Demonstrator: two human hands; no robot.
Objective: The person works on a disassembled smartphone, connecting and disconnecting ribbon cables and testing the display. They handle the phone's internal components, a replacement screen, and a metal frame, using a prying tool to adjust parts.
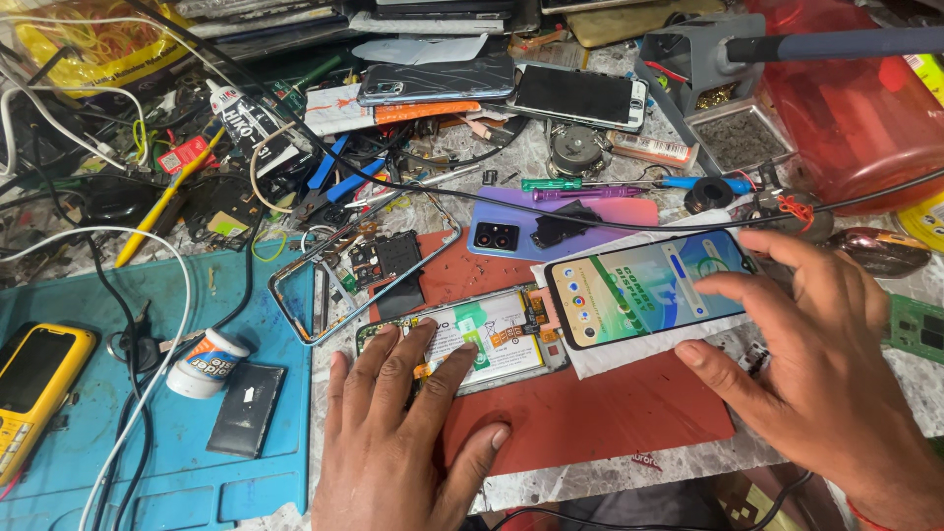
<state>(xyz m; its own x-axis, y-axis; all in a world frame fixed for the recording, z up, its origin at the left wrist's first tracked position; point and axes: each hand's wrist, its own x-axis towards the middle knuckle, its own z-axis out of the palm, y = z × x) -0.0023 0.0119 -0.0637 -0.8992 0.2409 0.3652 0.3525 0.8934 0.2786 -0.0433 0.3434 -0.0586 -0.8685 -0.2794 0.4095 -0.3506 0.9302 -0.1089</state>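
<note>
Disassembly well advanced, reassembly not begun, as I judge it: the opened phone body [462, 339] lies face-down on the red mat [610, 413] with its back off, its battery and green-labelled interior exposed. Its screen [644, 288] is lifted away to the right of the body yet lit and showing icons, so the flex between them, orange at the body's right end, seems to be connected. What is left, by my reading, is to close the body and refit the removed parts.

My left hand [403, 433] lies flat with fingers spread across the lower-left part of the body, pinning it to the mat and gripping nothing. My right hand [826, 344] hovers open just right of the body, over the screen's right end, forefinger stretched toward the glass; whether the tip touches it I cannot tell from this angle.

The lit screen rests on a white sheet, tilted, its left end just beside the body's right end. Up and left of the body lies the bare mid-frame [364, 270], an empty rectangle with a dark board piece inside. Straight above the body lies a purple back cover [560, 226] with twin camera holes, and beyond that a green-handled screwdriver [556, 184]. Well left of the body, on the blue mat [147, 472], stand a small white tub [206, 362] and a yellow handset [34, 388].
</note>
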